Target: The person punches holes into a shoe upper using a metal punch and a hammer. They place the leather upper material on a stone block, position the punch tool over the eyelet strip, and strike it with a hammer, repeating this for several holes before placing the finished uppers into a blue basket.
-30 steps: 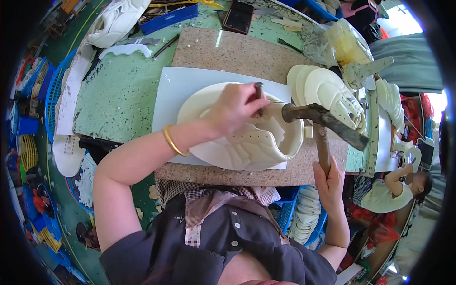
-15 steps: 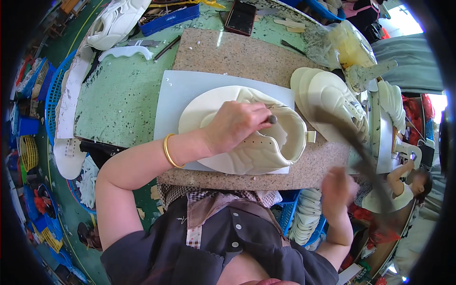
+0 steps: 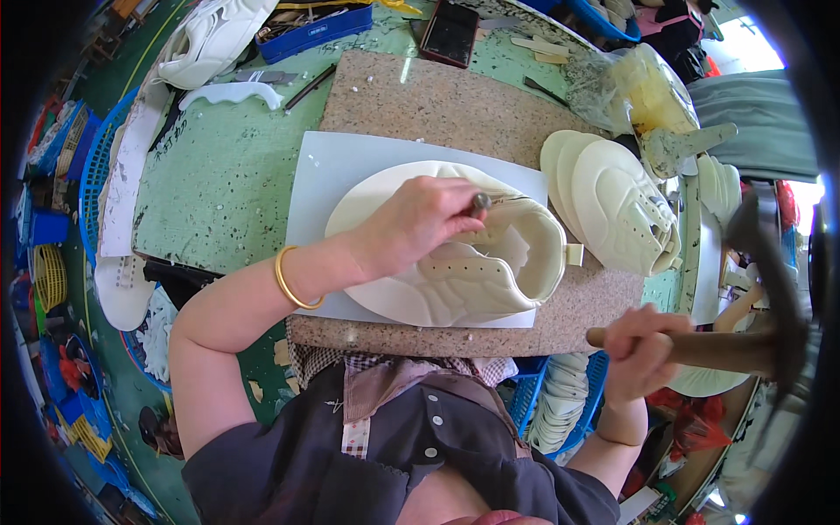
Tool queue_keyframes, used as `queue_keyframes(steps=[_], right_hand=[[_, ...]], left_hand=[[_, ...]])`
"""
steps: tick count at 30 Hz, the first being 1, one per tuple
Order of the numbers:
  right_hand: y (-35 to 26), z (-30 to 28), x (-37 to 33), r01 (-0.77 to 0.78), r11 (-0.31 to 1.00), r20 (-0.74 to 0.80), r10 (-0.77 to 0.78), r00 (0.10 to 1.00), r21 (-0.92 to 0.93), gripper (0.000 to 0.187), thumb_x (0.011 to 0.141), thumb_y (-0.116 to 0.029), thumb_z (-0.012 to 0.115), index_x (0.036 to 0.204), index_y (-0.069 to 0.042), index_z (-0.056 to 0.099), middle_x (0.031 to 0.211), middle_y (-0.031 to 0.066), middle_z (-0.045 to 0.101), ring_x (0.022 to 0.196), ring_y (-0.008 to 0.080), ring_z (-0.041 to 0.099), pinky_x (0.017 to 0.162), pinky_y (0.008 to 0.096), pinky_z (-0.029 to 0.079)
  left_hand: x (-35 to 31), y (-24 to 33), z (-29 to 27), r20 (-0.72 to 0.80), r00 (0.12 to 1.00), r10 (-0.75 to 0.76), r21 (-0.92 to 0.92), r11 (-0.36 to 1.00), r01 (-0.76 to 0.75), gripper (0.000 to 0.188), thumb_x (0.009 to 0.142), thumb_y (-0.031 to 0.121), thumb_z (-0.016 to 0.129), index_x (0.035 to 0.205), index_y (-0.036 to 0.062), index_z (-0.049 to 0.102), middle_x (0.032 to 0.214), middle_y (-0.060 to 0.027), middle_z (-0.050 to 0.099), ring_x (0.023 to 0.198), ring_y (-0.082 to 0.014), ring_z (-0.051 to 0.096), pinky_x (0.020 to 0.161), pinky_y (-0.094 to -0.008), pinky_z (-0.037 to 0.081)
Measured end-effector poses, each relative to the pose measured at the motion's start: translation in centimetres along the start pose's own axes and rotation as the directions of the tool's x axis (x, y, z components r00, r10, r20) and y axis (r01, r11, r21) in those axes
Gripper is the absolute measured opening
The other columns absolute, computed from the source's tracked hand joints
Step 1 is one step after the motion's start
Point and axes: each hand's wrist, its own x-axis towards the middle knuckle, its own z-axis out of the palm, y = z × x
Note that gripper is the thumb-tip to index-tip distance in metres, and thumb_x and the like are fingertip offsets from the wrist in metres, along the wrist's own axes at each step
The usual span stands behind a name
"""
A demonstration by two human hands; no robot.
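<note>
A cream shoe upper (image 3: 472, 293) lies on a pale grey board (image 3: 317, 175), its opening facing up and to the right. My left hand (image 3: 411, 226), with a gold bangle at the wrist, is over the upper, closed round a slim metal punch (image 3: 480, 202). Only the punch's round top end shows; its tip is hidden by my hand. Off the table's front right, my right hand (image 3: 646, 352) grips the wooden handle of a hammer (image 3: 722, 352). The hammer's dark head points away to the right, apart from the punch.
The board rests on a speckled stone slab (image 3: 420, 92). More cream uppers (image 3: 608, 197) are stacked to its right. A phone (image 3: 449, 35), a blue tool tray (image 3: 315, 35) and a plastic bag (image 3: 643, 83) stand farther back. A blue basket (image 3: 597, 376) holds pale pieces below the table edge.
The hammer, blurred before, has swung out to the right, away from the stacked uppers. My left hand and the punch have shifted slightly left over the shoe upper.
</note>
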Motion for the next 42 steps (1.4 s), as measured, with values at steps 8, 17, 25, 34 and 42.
queue_keyframes(steps=[8, 17, 25, 34, 42], right_hand=[[2.0, -2.0, -0.9, -0.363, 0.698, 0.093, 0.523, 0.847, -0.617, 0.013, 0.085, -0.011, 0.054, 0.082, 0.001, 0.05, 0.052, 0.0048, 0.047, 0.042, 0.011, 0.044, 0.039, 0.0291, 0.034], [1.7, 0.6, -0.3, 0.083, 0.614, 0.408, 0.411, 0.815, -0.785, 0.009, 0.086, -0.012, 0.05, 0.08, -0.005, 0.051, 0.053, 0.0004, 0.043, 0.049, 0.0119, 0.043, 0.047, 0.0227, 0.035], [-0.9, 0.7, 1.0, -0.182, 0.954, -0.044, 0.177, 0.983, -0.238, 0.013, 0.087, -0.011, 0.046, 0.077, -0.003, 0.05, 0.053, -0.0005, 0.044, 0.042, 0.0078, 0.04, 0.039, 0.0234, 0.033], [-0.2, 1.2, 1.0, -0.16, 0.598, 0.311, 0.605, 0.733, -0.786, 0.014, 0.08, -0.006, 0.055, 0.091, 0.001, 0.054, 0.061, 0.0138, 0.049, 0.05, 0.0235, 0.051, 0.049, 0.0335, 0.04], [1.3, -4.7, -6.7, 0.304, 0.395, 0.466, 0.427, 0.775, -0.867, 0.016, 0.082, -0.013, 0.057, 0.081, 0.003, 0.057, 0.069, 0.0115, 0.059, 0.06, 0.0247, 0.057, 0.058, 0.0337, 0.045]], left_hand=[[-0.3, -1.6, -2.2, 0.115, 0.93, -0.35, -0.366, 0.855, 0.367, 0.011, 0.086, 0.009, 0.058, 0.086, -0.0021, 0.056, 0.081, -0.005, 0.06, 0.074, -0.0098, 0.059, 0.07, -0.0251, 0.051], [-2.2, 0.9, -0.9, 0.031, 0.993, 0.111, 0.439, 0.892, -0.113, 0.018, 0.078, 0.01, 0.064, 0.09, 0.0007, 0.055, 0.081, -0.0094, 0.06, 0.065, -0.0145, 0.06, 0.058, -0.027, 0.048], [-1.9, -1.4, -3.4, 0.025, 0.955, -0.296, -0.266, 0.919, 0.292, 0.013, 0.083, 0.01, 0.059, 0.083, -0.0035, 0.055, 0.076, -0.0116, 0.061, 0.061, -0.0174, 0.06, 0.057, -0.029, 0.048], [-2.7, -0.7, -2.9, -0.094, 0.983, -0.157, 0.082, 0.983, 0.165, 0.014, 0.088, 0.013, 0.055, 0.086, -0.0014, 0.054, 0.078, -0.0065, 0.058, 0.072, -0.01, 0.059, 0.063, -0.0263, 0.051], [-1.9, -1.4, -2.4, -0.184, 0.98, -0.08, 0.148, 0.983, 0.108, 0.013, 0.089, 0.01, 0.054, 0.089, -0.0028, 0.052, 0.077, -0.0069, 0.059, 0.072, -0.01, 0.06, 0.064, -0.0245, 0.053]])
